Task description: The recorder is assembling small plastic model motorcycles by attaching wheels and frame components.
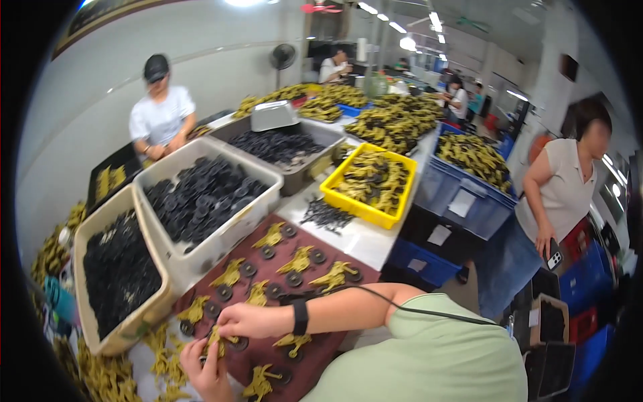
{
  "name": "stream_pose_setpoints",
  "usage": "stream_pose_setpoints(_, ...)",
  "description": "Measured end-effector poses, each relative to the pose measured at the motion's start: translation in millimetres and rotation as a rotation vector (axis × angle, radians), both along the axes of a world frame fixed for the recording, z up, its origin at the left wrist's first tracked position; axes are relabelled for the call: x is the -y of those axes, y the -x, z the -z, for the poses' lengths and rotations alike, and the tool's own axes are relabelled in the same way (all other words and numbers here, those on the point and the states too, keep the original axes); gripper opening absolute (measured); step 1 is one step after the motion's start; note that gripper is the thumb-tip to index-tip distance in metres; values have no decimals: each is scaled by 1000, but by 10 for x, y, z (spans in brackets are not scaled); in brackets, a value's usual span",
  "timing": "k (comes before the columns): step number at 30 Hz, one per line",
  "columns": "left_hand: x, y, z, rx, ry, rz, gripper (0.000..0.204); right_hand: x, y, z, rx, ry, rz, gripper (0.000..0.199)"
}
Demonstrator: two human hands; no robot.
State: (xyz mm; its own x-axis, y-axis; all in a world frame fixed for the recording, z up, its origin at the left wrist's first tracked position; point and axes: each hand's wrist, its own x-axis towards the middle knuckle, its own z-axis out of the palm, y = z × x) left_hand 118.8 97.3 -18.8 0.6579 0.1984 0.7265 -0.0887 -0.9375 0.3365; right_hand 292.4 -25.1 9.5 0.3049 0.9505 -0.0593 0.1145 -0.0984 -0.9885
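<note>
At the near left edge of a maroon mat (pixel 315 268), my left hand (pixel 206 374) is closed around an olive-yellow plastic toy part (pixel 216 337). My right hand (pixel 248 320), a black band on its wrist, pinches at the top of the same part; anything small between those fingertips is hidden. A black wheel (pixel 237 343) shows beside the part. Several similar olive-yellow pieces with black wheels lie spread over the mat, one (pixel 333 276) at its right side and another (pixel 261 382) at its near edge.
Left of the mat stand a bin of small black parts (pixel 86 295) and a white bin of black wheels (pixel 271 175). A yellow tray (pixel 328 193) of olive parts sits beyond. Loose olive parts (pixel 114 375) lie at near left. One person (pixel 161 114) works across; another (pixel 562 181) stands right.
</note>
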Motion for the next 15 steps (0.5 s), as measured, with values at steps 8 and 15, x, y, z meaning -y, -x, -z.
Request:
stream_pose_setpoints(8,122,86,-291,-60,1104,103,48,-25,9,79,-4,-181,-28,30)
stream_pose_setpoints(15,135,48,-176,-38,883,130,18,134,60,-19,192,-254,32,22)
